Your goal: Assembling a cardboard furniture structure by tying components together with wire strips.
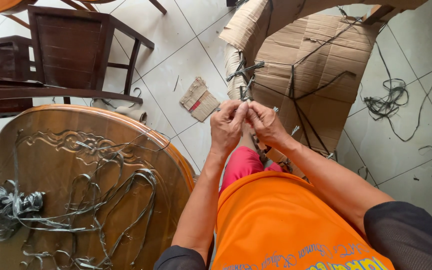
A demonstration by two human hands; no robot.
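My left hand and my right hand meet in front of me, fingertips pinched together on thin grey strips that rise from between them. The strips run toward a big flattened cardboard sheet on the tiled floor, which has dark straps lying across it. My fingers hide exactly how the strips are held. Below my hands I see my orange shirt and red shorts.
A carved round wooden table at the left bears a heap of loose grey strips. Dark wooden chairs stand behind it. A small cardboard scrap and tangled black straps lie on the floor.
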